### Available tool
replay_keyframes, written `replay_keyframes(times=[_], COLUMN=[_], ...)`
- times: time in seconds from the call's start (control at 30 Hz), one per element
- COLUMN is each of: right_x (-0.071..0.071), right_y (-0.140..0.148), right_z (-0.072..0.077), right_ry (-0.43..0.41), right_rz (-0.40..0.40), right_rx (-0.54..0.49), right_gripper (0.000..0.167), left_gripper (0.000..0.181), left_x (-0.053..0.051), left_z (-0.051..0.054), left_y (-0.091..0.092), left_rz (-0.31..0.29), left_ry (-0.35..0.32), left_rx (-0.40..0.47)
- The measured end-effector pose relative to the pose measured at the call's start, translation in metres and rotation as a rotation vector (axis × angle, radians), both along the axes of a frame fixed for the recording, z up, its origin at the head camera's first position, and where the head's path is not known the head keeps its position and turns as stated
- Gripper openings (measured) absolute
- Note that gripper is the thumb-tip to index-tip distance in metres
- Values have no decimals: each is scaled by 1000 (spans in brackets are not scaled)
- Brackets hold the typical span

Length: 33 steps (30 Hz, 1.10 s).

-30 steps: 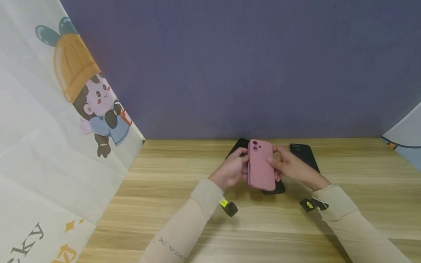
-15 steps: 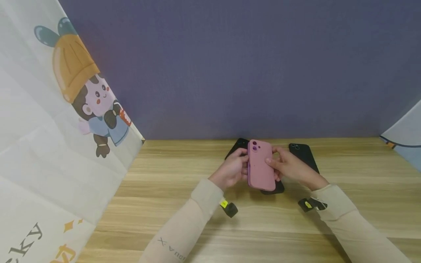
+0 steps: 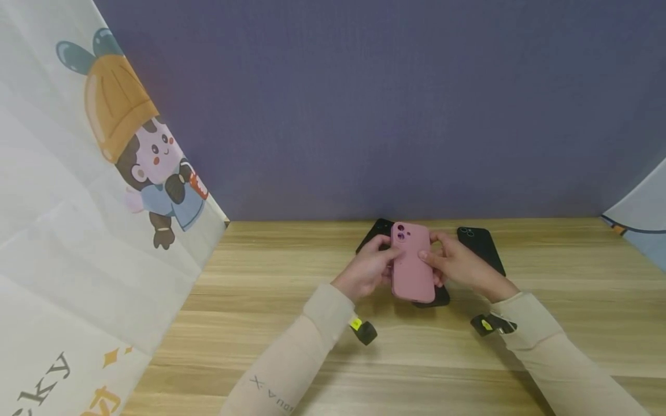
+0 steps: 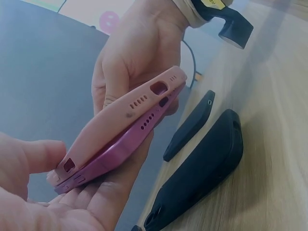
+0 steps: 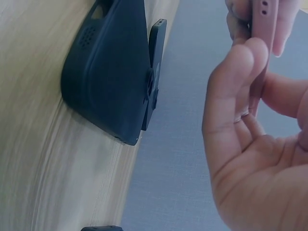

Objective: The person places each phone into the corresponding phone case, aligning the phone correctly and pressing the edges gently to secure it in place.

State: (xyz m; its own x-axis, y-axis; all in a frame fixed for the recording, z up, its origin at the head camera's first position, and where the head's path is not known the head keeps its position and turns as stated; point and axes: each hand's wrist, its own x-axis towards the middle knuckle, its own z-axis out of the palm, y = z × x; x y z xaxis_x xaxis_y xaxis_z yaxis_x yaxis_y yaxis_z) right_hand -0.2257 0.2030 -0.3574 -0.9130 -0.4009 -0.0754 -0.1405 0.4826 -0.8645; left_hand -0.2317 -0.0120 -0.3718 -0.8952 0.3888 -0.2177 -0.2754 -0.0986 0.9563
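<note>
Right of centre in the lower half of the head view, the left hand (image 3: 364,268) and right hand (image 3: 460,266) are gripping a smooth pink rectangular phone cover (image 3: 413,268), thumbs resting on its back. The left wrist view is showing a glossy purple phone (image 4: 113,161) lying against it, a dark gap separating them along the port end; seating is appearing incomplete. Uneven thumb pressure could be lifting one corner while pressing another. Loosening fingers could be letting the phone slip onto the matte black rectangular phone-shaped item (image 3: 441,297) lying on the wood-grain table (image 3: 416,358) underneath.
</note>
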Motion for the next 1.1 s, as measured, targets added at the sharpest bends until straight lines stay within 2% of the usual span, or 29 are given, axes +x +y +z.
replay_keyframes(times=[0.37,0.53,0.63,0.77,0.87,1.1], right_x=[0,0,-1,-2,-2,-2], right_y=[-1,-1,1,3,4,5], right_z=[-1,0,1,2,3,3], right_ry=[-3,24,80,154,171,171], right_rz=[-6,-56,-108,-200,-244,-254], right_rx=[-11,11,35,60,60,50], right_gripper=[49,36,31,40,46,46], left_gripper=[9,8,8,9,10,9], left_x=[0,0,1,1,2,4], left_z=[1,1,1,2,2,1], left_y=[0,2,3,4,5,7], left_rz=[13,15,14,4,-19,-48], left_ry=[18,23,20,20,36,58], left_rx=[-19,-26,-31,-31,-43,-58])
